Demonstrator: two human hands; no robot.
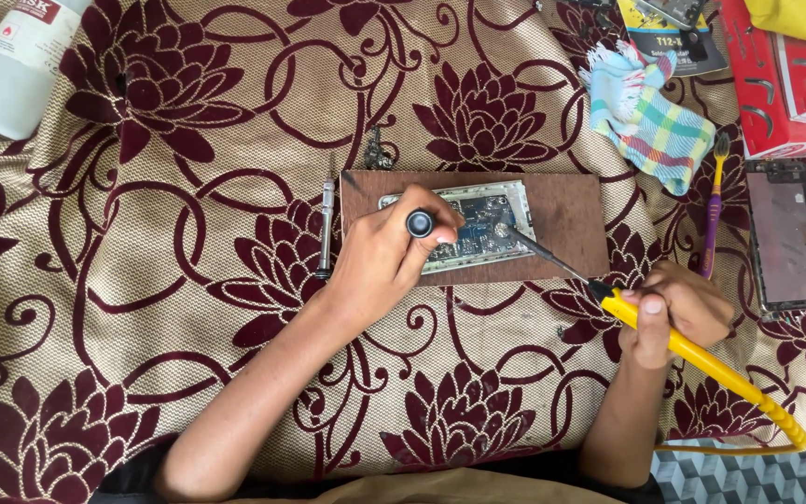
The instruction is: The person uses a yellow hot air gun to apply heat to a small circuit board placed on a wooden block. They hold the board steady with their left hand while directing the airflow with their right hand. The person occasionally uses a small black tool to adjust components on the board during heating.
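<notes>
Matt woven cloth (188, 308) with maroon flowers under a smooth brown wooden board (566, 219), shiny metal-framed circuit board (482, 224), glossy yellow plastic soldering iron (701, 359) with dull metal tip, soft checked rag (650, 126), glossy glass phone screen (785, 233).

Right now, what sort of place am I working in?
Probably an informal phone-repair spot at home: a maroon-flowered cloth serves as the work surface, an opened phone lies on a brown wooden board, and the right hand holds a yellow-handled soldering iron.
</notes>
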